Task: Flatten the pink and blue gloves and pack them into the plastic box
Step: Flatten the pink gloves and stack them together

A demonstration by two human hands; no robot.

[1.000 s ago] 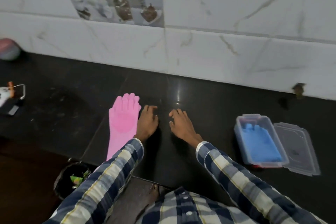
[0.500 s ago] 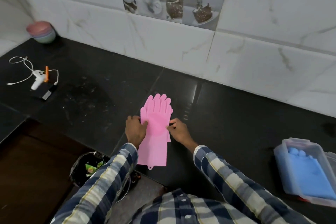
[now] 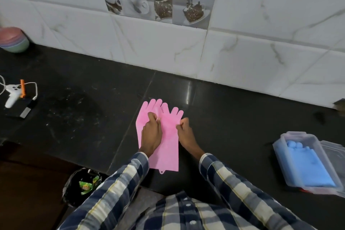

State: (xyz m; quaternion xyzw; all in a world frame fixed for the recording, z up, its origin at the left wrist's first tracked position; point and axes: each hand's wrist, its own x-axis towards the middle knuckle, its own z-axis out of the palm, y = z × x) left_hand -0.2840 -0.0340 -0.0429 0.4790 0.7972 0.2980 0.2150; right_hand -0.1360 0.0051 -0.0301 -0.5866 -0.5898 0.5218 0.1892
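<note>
Two pink gloves (image 3: 168, 144) lie overlapped on the black counter, fingers pointing to the wall. My left hand (image 3: 151, 132) rests on top of them with its fingertips pinching the upper glove near the palm. At that glove's right edge, just below the fingers, my right hand (image 3: 185, 132) pinches it. The blue gloves (image 3: 306, 166) lie flat inside the clear plastic box (image 3: 278, 147) at the right edge of the counter.
The box's clear lid (image 3: 334, 147) lies beside it on the right. A white charger with cable (image 3: 13, 93) and a stack of bowls (image 3: 13, 40) are at the far left. Below the counter edge stands a black bin (image 3: 82, 185). The tiled wall runs behind.
The upper pink glove has slid to the right, so two gloves now show side by side. My left hand moved from the gloves' left edge onto their top.
</note>
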